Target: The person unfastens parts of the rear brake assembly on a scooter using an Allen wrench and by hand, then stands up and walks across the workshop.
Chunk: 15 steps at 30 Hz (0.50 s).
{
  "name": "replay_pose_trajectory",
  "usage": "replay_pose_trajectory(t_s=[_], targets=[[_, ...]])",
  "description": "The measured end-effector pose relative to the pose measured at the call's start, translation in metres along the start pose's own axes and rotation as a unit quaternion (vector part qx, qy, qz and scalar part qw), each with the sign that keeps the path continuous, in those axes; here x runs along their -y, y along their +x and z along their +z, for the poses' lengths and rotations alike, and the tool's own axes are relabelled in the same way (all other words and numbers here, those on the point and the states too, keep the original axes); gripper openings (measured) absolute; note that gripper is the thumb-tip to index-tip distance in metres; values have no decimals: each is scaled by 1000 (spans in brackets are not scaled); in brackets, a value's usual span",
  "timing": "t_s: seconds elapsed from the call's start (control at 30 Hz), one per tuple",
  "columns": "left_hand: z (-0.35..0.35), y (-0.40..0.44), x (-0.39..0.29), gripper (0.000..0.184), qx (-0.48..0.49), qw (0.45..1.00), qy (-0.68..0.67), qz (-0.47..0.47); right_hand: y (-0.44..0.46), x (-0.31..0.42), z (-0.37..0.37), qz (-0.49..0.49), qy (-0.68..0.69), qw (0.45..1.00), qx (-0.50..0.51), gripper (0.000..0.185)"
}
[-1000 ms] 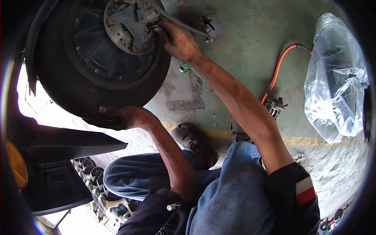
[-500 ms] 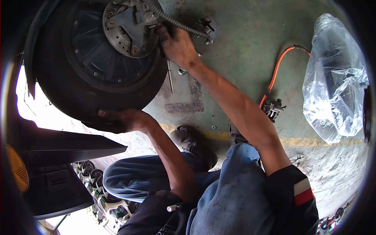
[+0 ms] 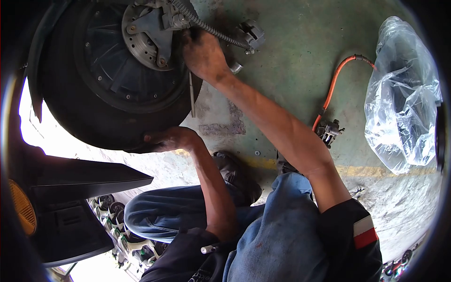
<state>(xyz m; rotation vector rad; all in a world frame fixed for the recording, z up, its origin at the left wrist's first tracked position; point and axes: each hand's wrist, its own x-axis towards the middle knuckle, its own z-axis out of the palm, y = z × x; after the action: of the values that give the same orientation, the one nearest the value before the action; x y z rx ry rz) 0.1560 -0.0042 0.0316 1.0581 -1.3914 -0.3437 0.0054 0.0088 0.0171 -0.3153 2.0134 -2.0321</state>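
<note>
The black tire (image 3: 108, 127) surrounds a dark hub with a drilled brake disc (image 3: 141, 47) and a caliper (image 3: 176, 19). Low on the tire, my left hand (image 3: 171, 139) has its thumb on the rubber; its other fingers are mostly hidden underneath. My right hand (image 3: 204, 54) is closed just below the caliper, beside the disc, with its fingertips partly hidden. A thin metal rod (image 3: 191, 96) extends down from this hand in front of the tire. The ribbed cable (image 3: 209, 30) runs above the hand to a loose metal part (image 3: 252, 35).
An orange hose (image 3: 334, 80) runs on the green floor, near another metal part (image 3: 330, 132). Clear plastic wrap (image 3: 401, 103) lies at right. A small silver piece (image 3: 236, 68) is behind my right wrist. Black bodywork (image 3: 84, 176) with an amber reflector (image 3: 21, 207) is at left.
My left hand has shifted right along the tire's lower edge, and the hub's bolts have turned with the wheel. My right hand has moved slightly left and down, with the rod.
</note>
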Motion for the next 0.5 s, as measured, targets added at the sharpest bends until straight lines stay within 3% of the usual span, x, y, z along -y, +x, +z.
replay_pose_trajectory(t_s=[0.03,0.1,0.23,0.3,0.33,0.4,0.43,0.5], targets=[[0,-3,5,66,-4,1000,-9,-3,0,-1,0,1,0,1000,0,25],[0,-11,14,67,-8,1000,-18,-6,2,-4,1,-133,-181,973,49,21],[-6,-20,40,70,45,997,-32,48,5,-15,12,-186,-309,927,101,20],[-14,-23,72,71,53,997,-28,47,-2,-30,22,-185,-191,962,-61,20],[-17,-24,85,69,53,973,152,167,-2,-22,16,-184,-189,963,-59,20],[-20,-24,101,67,50,901,329,279,-1,-8,1,-55,-2,998,-4,20],[-13,-27,88,70,59,970,152,181,0,-7,2,-54,-3,999,-1,20],[-5,-34,78,69,52,994,16,93,6,-3,-1,0,-30,999,38,21]])
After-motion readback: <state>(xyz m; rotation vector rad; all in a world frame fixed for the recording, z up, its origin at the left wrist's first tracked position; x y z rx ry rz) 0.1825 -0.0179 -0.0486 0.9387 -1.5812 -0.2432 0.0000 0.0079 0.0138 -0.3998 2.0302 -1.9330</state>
